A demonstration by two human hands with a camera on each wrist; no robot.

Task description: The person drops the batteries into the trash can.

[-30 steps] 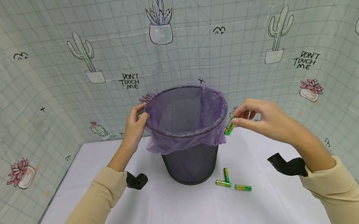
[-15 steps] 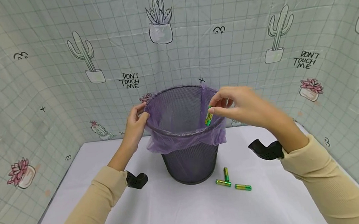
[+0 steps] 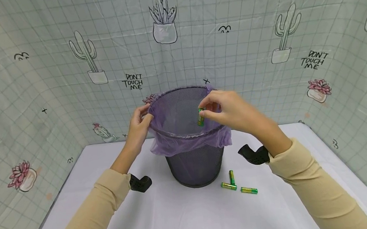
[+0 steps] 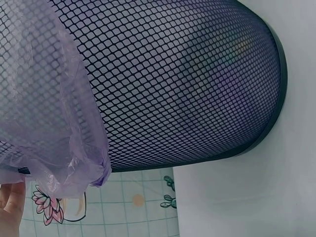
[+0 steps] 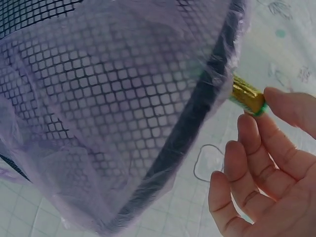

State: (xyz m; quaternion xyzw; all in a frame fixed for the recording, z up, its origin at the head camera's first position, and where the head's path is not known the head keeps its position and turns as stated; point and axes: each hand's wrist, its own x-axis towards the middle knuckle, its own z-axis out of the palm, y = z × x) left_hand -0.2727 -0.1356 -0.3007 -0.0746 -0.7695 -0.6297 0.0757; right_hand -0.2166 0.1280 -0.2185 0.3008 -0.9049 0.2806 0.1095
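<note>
A black mesh bin (image 3: pixel 194 164) lined with a purple plastic bag (image 3: pixel 189 143) stands on the white table (image 3: pixel 179 216). My left hand (image 3: pixel 138 127) grips the bin's left rim over the bag. My right hand (image 3: pixel 225 110) pinches a green and gold battery (image 3: pixel 200 117) upright above the bin's mouth. In the right wrist view the battery (image 5: pixel 247 96) shows past the bag-covered rim (image 5: pixel 197 108), held at the fingertips (image 5: pixel 289 106). The left wrist view shows the bin's mesh wall (image 4: pixel 187 84) and the bag's edge (image 4: pixel 59 148).
Three more green and gold batteries (image 3: pixel 237 186) lie on the table by the bin's right foot. A cactus-print sheet (image 3: pixel 68 66) walls in the table at the back and both sides. Bare white tabletop lies in front of the bin.
My right hand has carried the battery from outside the bin's right rim leftward to above its mouth. The left hand has stayed on the rim.
</note>
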